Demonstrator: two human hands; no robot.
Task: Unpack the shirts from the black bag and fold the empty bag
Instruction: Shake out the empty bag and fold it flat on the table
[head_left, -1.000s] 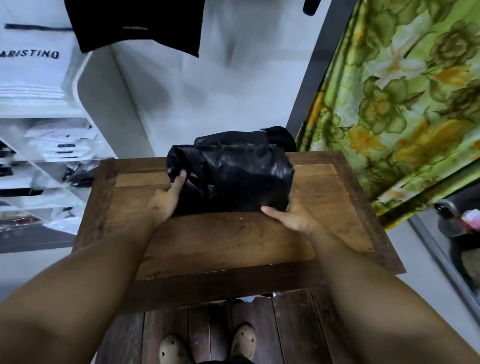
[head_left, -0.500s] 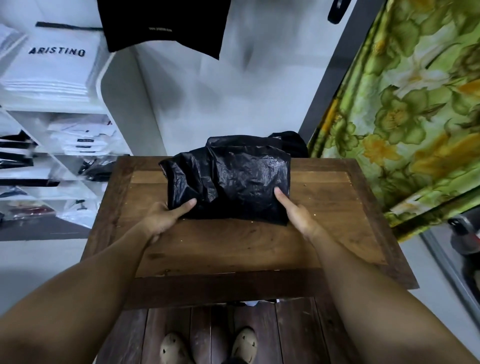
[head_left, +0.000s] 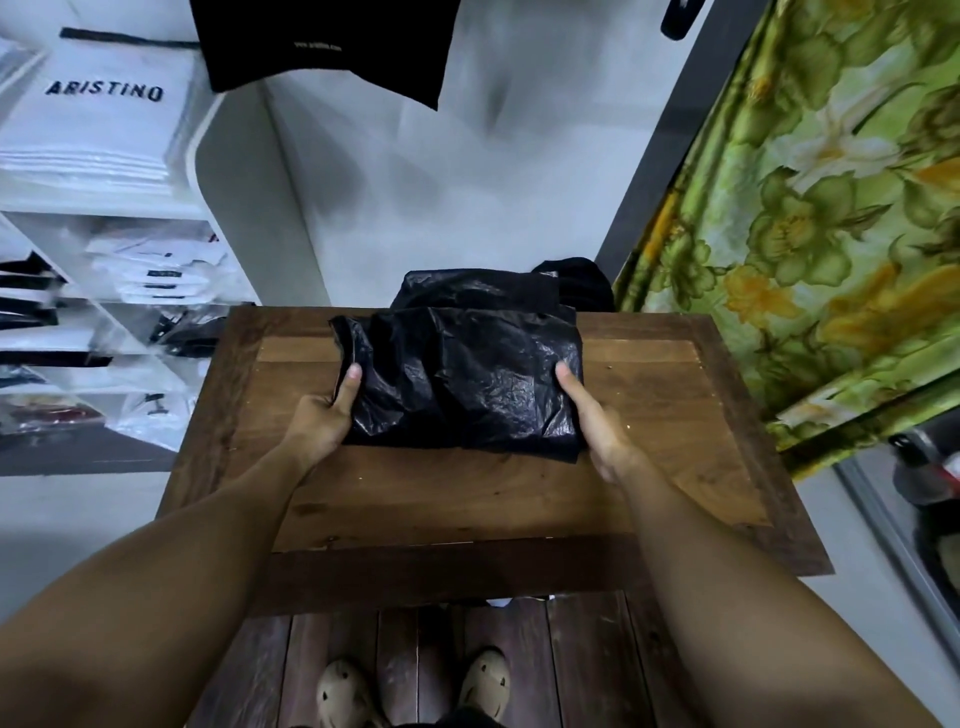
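Your left hand (head_left: 322, 421) and right hand (head_left: 597, 431) pinch the two sides of the black plastic bag (head_left: 467, 384), thumbs on top, near the far edge of the wooden table (head_left: 467, 499); its content is hidden.

Clothing shop: white shelves (head_left: 119, 208) of packaged shirts (head_left: 156, 270), branded bags (head_left: 98, 119).

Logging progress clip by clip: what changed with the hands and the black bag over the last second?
Both hands shifted along the black bag to its side edges: left hand and right hand now pinch it, thumbs on top. Its near edge sits slightly closer. It stays bundled on the table.
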